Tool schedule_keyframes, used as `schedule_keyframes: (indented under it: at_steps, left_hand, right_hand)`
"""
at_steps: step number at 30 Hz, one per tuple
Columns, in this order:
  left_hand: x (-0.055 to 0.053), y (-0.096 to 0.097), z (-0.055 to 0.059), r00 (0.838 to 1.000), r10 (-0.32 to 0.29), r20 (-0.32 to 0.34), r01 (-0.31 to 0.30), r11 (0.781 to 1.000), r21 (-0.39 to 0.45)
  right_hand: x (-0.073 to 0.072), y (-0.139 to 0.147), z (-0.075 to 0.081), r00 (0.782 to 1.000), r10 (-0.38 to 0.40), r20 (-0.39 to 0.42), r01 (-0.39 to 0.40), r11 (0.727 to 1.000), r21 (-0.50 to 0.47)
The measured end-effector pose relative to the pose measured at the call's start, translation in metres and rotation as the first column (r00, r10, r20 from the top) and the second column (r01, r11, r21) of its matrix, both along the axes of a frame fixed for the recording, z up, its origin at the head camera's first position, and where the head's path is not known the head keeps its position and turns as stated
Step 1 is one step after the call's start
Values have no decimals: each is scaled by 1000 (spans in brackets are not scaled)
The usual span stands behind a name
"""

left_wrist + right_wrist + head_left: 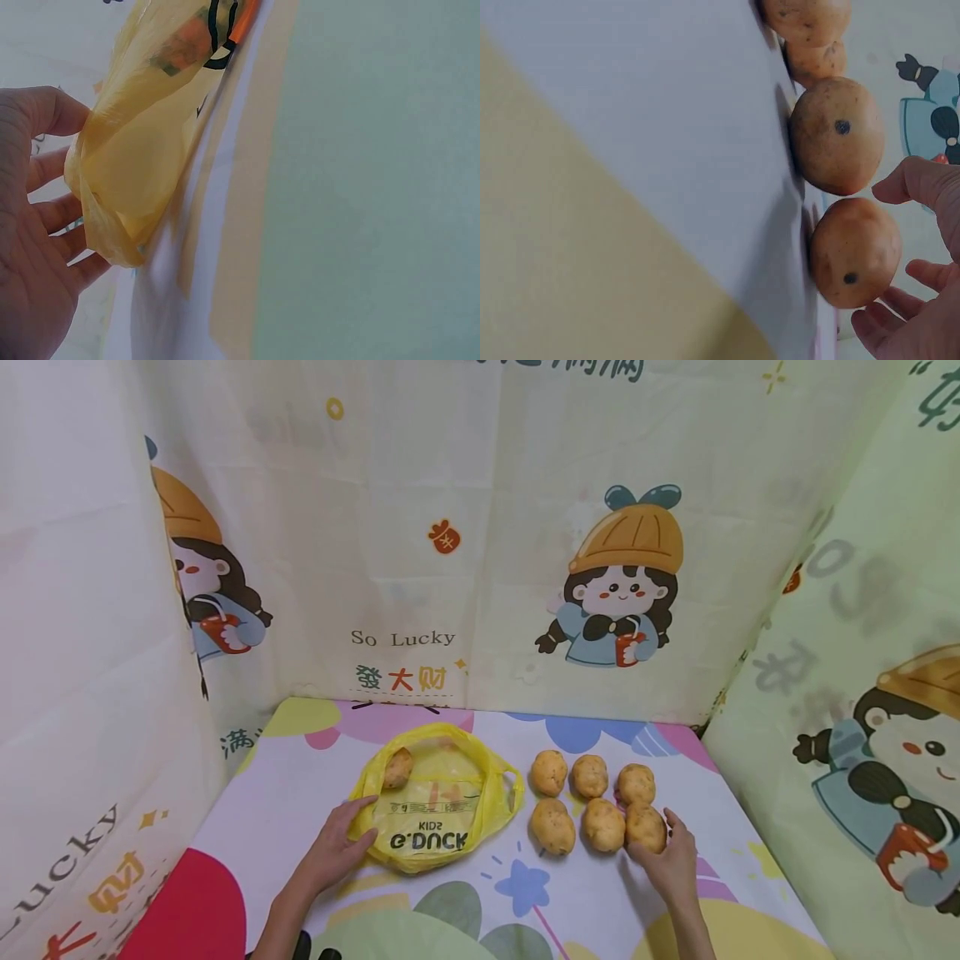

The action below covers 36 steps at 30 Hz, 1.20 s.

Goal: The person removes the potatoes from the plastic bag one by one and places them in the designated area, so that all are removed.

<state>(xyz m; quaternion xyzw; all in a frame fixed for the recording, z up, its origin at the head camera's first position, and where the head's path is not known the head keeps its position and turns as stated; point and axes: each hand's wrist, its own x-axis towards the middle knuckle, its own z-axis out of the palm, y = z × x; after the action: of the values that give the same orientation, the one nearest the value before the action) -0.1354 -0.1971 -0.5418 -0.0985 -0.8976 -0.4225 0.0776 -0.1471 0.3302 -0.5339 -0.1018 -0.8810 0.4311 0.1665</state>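
A yellow plastic bag (420,852) lies on the table with its mouth spread, and one potato (398,768) shows inside it at the far left. My left hand (341,847) holds the bag's left edge; the left wrist view shows the thumb at the rim and the fingers behind the plastic. To the right of the bag, several potatoes sit in two rows. Around the nearest right potato (646,828) my right hand (670,856) is spread, thumb on one side and fingers on the other. In the right wrist view, a gap separates the thumb from this potato (855,251).
Other potatoes stand close by, including the near middle one (603,825) and the far right one (637,784). A patterned cloth (600,902) covers the table. Printed fabric (495,593) hangs behind, with more at both sides.
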Motion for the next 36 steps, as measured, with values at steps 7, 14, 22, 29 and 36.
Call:
schedule_keyframes:
  at_steps: [7, 14, 22, 29, 36]
  left_hand:
    - [0, -1, -1, 1000, -3, -10, 3, 1000, -3]
    - [-1, -1, -2, 1000, 6, 23, -5, 1000, -7]
    - [-2, 0, -3, 1000, 4, 15, -4, 1000, -9]
    - [-2, 1, -2, 999, 6, 33, -5, 1000, -13]
    - [-1, 1, -1, 999, 6, 32, -5, 1000, -20]
  right_hand:
    - [2, -14, 11, 990, -28, -135, 33, 999, 34]
    - [2, -35, 26, 980, -19, -200, 22, 1000, 13]
    - [-2, -62, 37, 970, 37, -241, -44, 999, -26]
    - [-3, -86, 40, 955, 61, -290, -83, 995, -63]
    - [-2, -109, 40, 966, 120, -227, -141, 987, -78]
